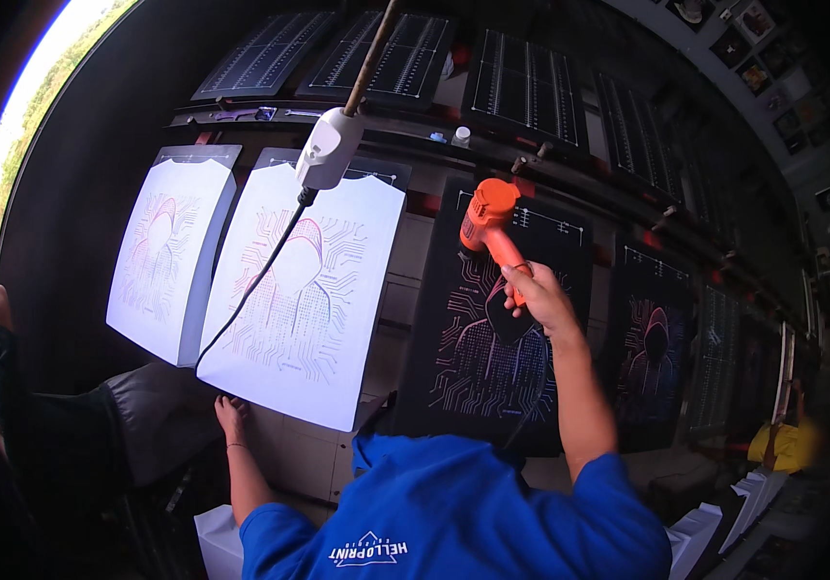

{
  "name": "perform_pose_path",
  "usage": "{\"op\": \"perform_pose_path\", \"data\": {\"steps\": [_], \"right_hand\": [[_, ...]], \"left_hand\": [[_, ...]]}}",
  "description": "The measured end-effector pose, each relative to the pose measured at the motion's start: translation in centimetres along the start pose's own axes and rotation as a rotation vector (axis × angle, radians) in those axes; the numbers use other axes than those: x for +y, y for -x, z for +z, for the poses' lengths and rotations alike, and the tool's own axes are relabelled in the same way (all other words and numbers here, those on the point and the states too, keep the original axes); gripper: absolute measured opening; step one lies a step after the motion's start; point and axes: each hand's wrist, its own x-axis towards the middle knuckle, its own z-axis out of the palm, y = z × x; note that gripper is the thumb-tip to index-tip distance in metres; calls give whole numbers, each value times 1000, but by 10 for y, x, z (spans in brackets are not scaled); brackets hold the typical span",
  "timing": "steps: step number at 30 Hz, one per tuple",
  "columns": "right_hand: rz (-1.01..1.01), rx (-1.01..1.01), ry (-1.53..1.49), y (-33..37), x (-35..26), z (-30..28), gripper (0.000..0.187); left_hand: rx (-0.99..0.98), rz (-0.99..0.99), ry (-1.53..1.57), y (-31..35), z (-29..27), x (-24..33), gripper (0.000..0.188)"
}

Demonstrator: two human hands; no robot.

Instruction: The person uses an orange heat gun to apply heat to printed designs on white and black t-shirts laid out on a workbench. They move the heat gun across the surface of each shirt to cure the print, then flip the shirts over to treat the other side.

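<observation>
My right hand (538, 296) is wrapped round the handle of an orange hair dryer (492, 211), held above a black T-shirt (569, 290). The shirt lies flat on a board and bears a print of a hooded figure with circuit lines. At the lower edge of a white T-shirt (357, 358) with a similar print is my left hand (231, 416). Its fingers look loosely bent and apart, with nothing visible in them; whether they touch the edge I cannot tell.
A white socket block (330, 150) hangs from a rope, its black cord (265, 266) crossing the white shirt. Another white T-shirt (159, 261) is at left, another printed black one (652, 338) at right. Bare dark boards (526, 87) line the far side. Another person (159, 416) stands at left.
</observation>
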Motion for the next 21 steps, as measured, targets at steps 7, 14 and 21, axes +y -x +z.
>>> {"op": "perform_pose_path", "data": {"steps": [7,14,21], "right_hand": [[-42,-12,1,-8,5,5,29],[-21,-10,-23,-9,5,2,28],[-4,-27,-28,-6,1,0,28]], "left_hand": [[-815,368,-1078,167,20,19,38],[-1507,486,-1078,307,14,100,26],[-1562,434,-826,321,-7,56,35]]}}
